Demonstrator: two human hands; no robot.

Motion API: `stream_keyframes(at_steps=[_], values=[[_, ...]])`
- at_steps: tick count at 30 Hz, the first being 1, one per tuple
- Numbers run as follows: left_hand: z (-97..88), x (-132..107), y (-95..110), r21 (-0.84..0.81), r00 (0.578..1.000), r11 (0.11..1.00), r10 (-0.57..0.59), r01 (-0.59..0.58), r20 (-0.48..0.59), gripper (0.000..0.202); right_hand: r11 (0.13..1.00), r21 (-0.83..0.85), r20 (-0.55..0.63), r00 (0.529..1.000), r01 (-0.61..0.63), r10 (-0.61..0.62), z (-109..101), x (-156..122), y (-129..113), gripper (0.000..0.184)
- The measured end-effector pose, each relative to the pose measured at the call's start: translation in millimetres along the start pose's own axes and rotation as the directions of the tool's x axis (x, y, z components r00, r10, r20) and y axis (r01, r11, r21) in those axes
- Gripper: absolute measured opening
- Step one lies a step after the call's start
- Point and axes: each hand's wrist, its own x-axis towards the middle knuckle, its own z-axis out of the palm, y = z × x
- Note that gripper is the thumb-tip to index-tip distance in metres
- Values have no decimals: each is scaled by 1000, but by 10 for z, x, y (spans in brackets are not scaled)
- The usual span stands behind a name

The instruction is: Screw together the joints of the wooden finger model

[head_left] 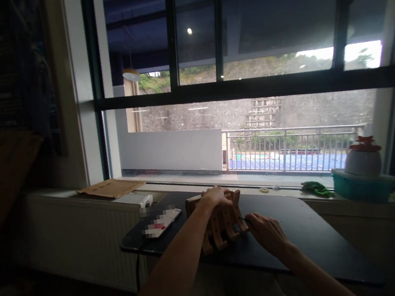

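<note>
A brown wooden rack with several curved slats stands on the dark table. My left hand reaches over its top, fingers bent around the upper edge near the right end. To the right of the rack, my right hand is closed on a thin dark rod-like tool. The tool's tip points at the rightmost slat; whether it touches or enters a hole I cannot tell. Small dark spots dot the slats. My left forearm hides the rack's left part.
Left of the rack lies a pale box, partly blurred out. By the window are a brown envelope and a white ridged object. A green cloth and a teal basin with a white, orange-topped container sit at right.
</note>
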Motion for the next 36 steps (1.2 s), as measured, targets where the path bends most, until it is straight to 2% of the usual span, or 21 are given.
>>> stream_keyframes(at_steps=[4, 7, 10, 14, 20, 22, 24, 30, 33, 36], values=[[2, 12, -4, -18, 1000, 1000, -12, 12, 18, 56, 995, -3, -42, 995, -96, 95, 58, 26, -28, 22], [6, 28, -4, -27, 1000, 1000, -15, 16, 21, 57, 977, 27, -65, 975, -212, 214, 139, 52, 35, 26], [11, 35, -4, -35, 1000, 999, -19, 20, 17, 57, 962, 56, -61, 961, -267, 271, 194, 74, 97, 31], [16, 22, -9, -45, 1000, 999, -31, 31, 5, 61, 969, 34, -50, 968, -244, 246, 155, 71, 87, 30], [22, 7, -12, -61, 999, 998, -30, 29, -13, 62, 998, -49, 13, 1000, -27, 27, -31, 28, -47, 17], [21, 5, -8, -69, 1000, 997, -26, 25, -16, 62, 999, -49, 21, 1000, -5, 6, -47, 28, -61, 18], [16, 0, -2, -76, 1000, 997, -20, 18, -17, 61, 999, -35, 8, 999, -39, 39, -25, 38, -38, 19], [2, -10, 9, -96, 1000, 995, -14, 12, -19, 54, 969, 44, -24, 969, -244, 245, 148, 88, 122, 32], [14, -1, 0, -97, 999, 995, -25, 23, -26, 57, 966, 51, -25, 966, -255, 257, 176, 91, 137, 34], [35, 20, -15, -88, 999, 996, -30, 27, -35, 59, 980, 13, -24, 980, -196, 197, 119, 56, 101, 28]])
